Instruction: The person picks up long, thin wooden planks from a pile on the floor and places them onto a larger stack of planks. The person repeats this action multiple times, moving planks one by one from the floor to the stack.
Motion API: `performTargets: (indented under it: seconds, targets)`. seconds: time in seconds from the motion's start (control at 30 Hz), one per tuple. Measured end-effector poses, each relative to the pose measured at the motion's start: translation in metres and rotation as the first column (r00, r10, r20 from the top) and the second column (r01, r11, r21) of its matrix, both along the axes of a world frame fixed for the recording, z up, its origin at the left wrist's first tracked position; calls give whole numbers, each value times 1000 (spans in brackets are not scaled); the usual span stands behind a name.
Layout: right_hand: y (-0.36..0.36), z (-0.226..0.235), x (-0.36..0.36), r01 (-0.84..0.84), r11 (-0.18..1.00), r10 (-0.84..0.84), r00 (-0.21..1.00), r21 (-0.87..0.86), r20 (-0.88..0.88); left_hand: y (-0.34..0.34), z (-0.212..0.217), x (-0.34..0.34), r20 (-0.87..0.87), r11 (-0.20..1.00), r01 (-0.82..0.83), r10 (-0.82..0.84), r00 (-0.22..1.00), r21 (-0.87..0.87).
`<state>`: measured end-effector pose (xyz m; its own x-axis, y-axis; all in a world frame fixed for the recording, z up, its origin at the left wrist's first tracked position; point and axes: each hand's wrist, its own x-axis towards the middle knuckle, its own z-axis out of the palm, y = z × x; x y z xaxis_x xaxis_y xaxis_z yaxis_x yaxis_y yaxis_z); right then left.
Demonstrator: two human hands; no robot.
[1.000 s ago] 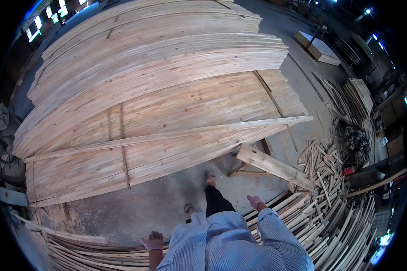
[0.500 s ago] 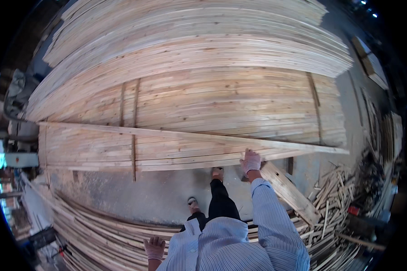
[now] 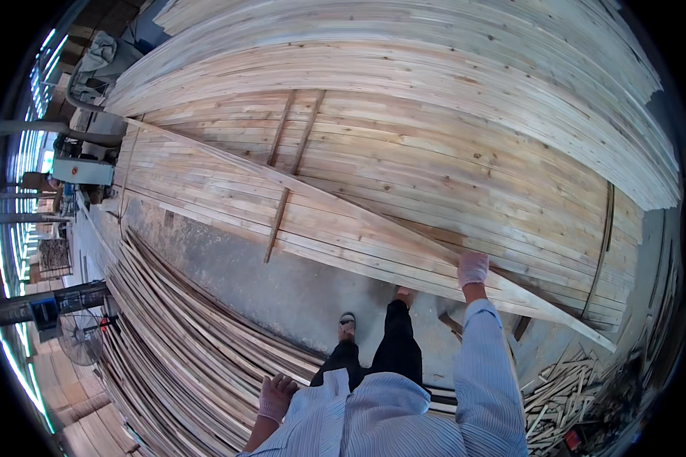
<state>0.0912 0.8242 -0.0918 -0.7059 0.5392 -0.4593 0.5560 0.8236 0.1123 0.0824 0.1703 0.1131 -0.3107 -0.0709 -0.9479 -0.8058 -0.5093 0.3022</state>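
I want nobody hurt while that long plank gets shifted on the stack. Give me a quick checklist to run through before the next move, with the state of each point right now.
1. Right hand gloved and on the long plank: ok, it rests on the plank's near edge.
2. Full grip closed around the plank: cannot tell, the fingers are seen only from above.
3. Left hand helping: not ok, it hangs free by the hip, touching nothing.
4. Plank lying flat with the stack: not ok, it runs slantwise across the boards.
5. Footing: ok, both feet stand on bare concrete floor.
6. Trip hazards: not ok, loose strips lie to the left, scrap offcuts to the right.
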Motion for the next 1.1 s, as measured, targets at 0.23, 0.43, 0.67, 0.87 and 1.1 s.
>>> performTargets:
  seconds: [0.23,0.43,0.67,0.87,1.1]
  targets:
    - [-99,82,60,-27,983,26,1000,-184,-10,-35,-47,-19,-42,986,131,-127,991,107]
    - [-237,137,132,66,950,-84,995,-305,-47,-84,-82,-65,-32,954,226,-224,974,195]
    - [-331,124,199,139,890,-120,990,-435,73,-131,-124,-147,-218,882,404,-356,909,242]
    - [-354,125,248,-655,613,704,707,-441,-71,-106,-119,-197,-301,873,449,-383,873,191]
    - [-426,231,240,193,741,-101,979,-644,177,-90,-121,-213,-291,932,325,-270,918,160]
